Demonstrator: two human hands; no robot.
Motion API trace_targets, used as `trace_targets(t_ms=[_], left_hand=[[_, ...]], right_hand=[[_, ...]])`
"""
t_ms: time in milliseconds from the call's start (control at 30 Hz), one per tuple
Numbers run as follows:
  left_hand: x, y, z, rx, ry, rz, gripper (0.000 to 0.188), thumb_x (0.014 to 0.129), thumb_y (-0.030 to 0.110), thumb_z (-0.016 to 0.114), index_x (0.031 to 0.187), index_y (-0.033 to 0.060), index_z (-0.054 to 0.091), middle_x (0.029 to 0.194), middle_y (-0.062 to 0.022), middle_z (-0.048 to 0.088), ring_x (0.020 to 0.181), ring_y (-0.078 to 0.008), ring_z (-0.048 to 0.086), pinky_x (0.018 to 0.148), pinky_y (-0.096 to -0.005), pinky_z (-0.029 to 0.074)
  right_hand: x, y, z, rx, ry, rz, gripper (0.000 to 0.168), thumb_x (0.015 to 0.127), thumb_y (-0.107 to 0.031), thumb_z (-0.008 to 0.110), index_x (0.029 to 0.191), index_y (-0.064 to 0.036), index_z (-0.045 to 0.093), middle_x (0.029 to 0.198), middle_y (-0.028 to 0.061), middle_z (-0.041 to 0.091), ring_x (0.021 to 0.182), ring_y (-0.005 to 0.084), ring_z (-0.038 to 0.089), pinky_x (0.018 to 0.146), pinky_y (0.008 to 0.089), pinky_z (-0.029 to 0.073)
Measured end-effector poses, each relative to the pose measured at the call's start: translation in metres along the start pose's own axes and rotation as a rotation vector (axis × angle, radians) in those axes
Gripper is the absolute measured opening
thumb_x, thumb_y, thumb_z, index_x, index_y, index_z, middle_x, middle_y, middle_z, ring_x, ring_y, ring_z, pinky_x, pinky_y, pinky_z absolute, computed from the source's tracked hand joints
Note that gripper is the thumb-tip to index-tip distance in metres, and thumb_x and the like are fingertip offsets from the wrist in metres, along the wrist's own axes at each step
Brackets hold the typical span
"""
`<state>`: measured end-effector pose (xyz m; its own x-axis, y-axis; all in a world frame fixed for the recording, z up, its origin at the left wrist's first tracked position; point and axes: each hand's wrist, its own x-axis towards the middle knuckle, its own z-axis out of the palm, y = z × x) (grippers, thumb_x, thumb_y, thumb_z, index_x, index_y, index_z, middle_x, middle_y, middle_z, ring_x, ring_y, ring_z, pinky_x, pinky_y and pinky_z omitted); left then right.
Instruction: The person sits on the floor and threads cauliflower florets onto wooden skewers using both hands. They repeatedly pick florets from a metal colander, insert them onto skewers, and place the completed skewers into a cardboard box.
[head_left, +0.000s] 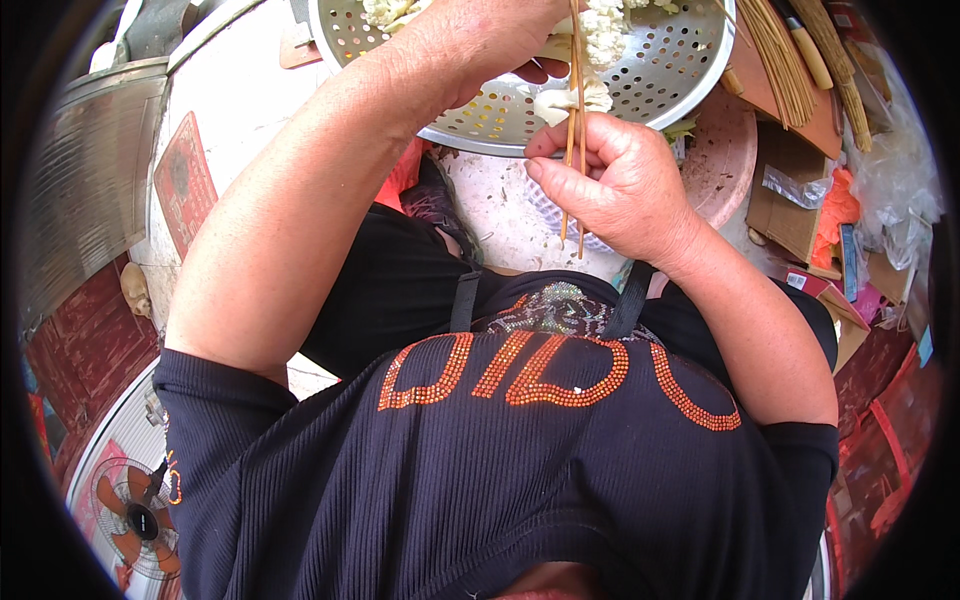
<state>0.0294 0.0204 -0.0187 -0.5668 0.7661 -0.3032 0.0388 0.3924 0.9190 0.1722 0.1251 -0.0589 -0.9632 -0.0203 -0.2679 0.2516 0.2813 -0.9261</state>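
My right hand (622, 184) pinches thin bamboo skewers (573, 142) between thumb and fingers, their lower ends sticking out below it. A white cauliflower floret (574, 101) sits at the skewers just above that hand. My left hand (499, 41) reaches in at the top, partly cut off by the picture's edge. Its fingers curl around the stem of a larger cauliflower piece (604, 37) beside the skewers; the exact grip is partly hidden. Beneath both hands lies a perforated metal colander (671, 71) with more cauliflower (394, 11) at its far left.
On a brown board (825, 124) at right lie a bundle of bamboo skewers (776, 60) and a wooden-handled tool (810, 56). A pink basin (720, 161) stands below the colander's right side. Cardboard boxes (784, 199) and plastic bags (892, 172) crowd the right; a fan (141, 519) stands lower left.
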Motion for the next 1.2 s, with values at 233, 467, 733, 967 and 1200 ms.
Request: trace_targets(t_ms=[233,467,733,967,1200], left_hand=[[0.002,0.003,-0.001,0.061,-0.021,-0.044,0.022,0.089,0.006,0.039,0.083,-0.0045,0.058,0.081,-0.0123,0.057,0.069,-0.0186,0.060,0.057,-0.0293,0.052],[0.002,-0.001,0.000,0.019,-0.004,0.003,0.021,0.087,0.004,0.039,0.082,-0.0050,0.057,0.081,-0.0130,0.057,0.069,-0.0192,0.060,0.056,-0.0297,0.052],[0.002,-0.001,-0.002,0.044,-0.029,0.008,0.023,0.088,0.006,0.038,0.081,-0.0049,0.058,0.079,-0.0126,0.058,0.067,-0.0187,0.060,0.056,-0.0297,0.052],[0.000,-0.001,0.000,0.003,0.016,-0.003,0.024,0.089,0.008,0.040,0.085,-0.0051,0.059,0.078,-0.0120,0.060,0.068,-0.0185,0.060,0.057,-0.0297,0.051],[0.004,-0.003,-0.001,0.152,0.013,0.013,0.023,0.090,0.009,0.041,0.088,-0.0047,0.059,0.076,-0.0114,0.060,0.069,-0.0209,0.061,0.057,-0.0306,0.052]], right_hand=[[0.000,0.000,0.000,-0.008,0.001,-0.004,0.017,0.078,-0.015,0.067,0.088,-0.001,0.065,0.064,-0.0016,0.058,0.060,0.0037,0.051,0.057,0.0210,0.044],[0.000,-0.001,-0.001,0.001,-0.004,0.003,0.017,0.078,-0.015,0.067,0.088,-0.001,0.065,0.064,-0.0014,0.058,0.060,0.0037,0.051,0.056,0.0211,0.044],[0.000,-0.001,0.000,0.009,-0.014,0.016,0.017,0.079,-0.014,0.067,0.088,-0.001,0.064,0.066,-0.0016,0.058,0.061,0.0037,0.051,0.057,0.0207,0.044],[0.000,-0.001,0.000,0.018,-0.011,0.014,0.017,0.079,-0.014,0.068,0.088,-0.001,0.064,0.066,-0.0015,0.058,0.061,0.0036,0.051,0.057,0.0205,0.044],[0.000,0.000,0.000,0.041,0.005,0.001,0.017,0.078,-0.016,0.067,0.086,-0.002,0.064,0.062,-0.0006,0.056,0.057,0.0054,0.050,0.055,0.0223,0.043]])
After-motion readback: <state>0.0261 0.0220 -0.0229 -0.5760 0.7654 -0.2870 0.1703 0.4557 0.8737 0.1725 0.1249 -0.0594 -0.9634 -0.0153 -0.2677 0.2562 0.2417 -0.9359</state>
